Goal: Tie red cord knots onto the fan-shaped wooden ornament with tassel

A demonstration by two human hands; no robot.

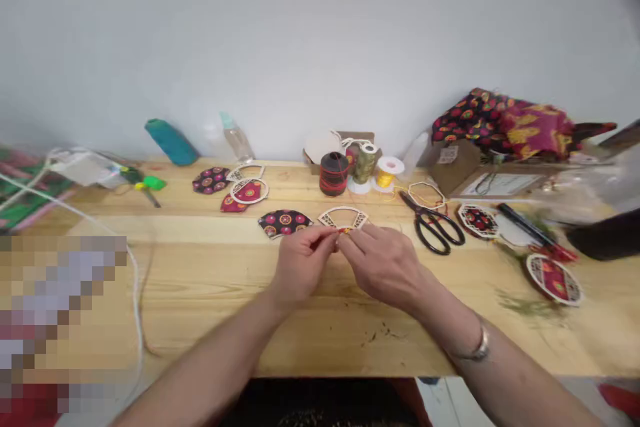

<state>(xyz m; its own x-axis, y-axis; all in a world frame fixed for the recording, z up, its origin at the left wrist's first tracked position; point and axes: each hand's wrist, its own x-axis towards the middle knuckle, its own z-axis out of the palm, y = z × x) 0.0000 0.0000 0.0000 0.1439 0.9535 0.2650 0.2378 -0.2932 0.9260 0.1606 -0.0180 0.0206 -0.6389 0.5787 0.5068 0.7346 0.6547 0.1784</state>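
Close together over the middle of the wooden table, my left hand (303,260) and my right hand (385,260) both pinch at a small red and yellow piece (344,231), perhaps cord; the fingers mostly hide it. Just beyond them lies a pale fan-shaped wooden frame (344,215) with lattice ends. A dark fan-shaped patterned fabric piece (285,221) is beside my left hand. Black-handled scissors (434,227) rest to the right of my right hand.
Spools of red-black thread (334,175), green thread (365,163) and yellow thread (385,177) stand behind. Fabric-filled lattice ornaments (554,279) lie right, near a cardboard box (455,167) with cloth. A white cable (136,280) and glue gun (137,180) are left.
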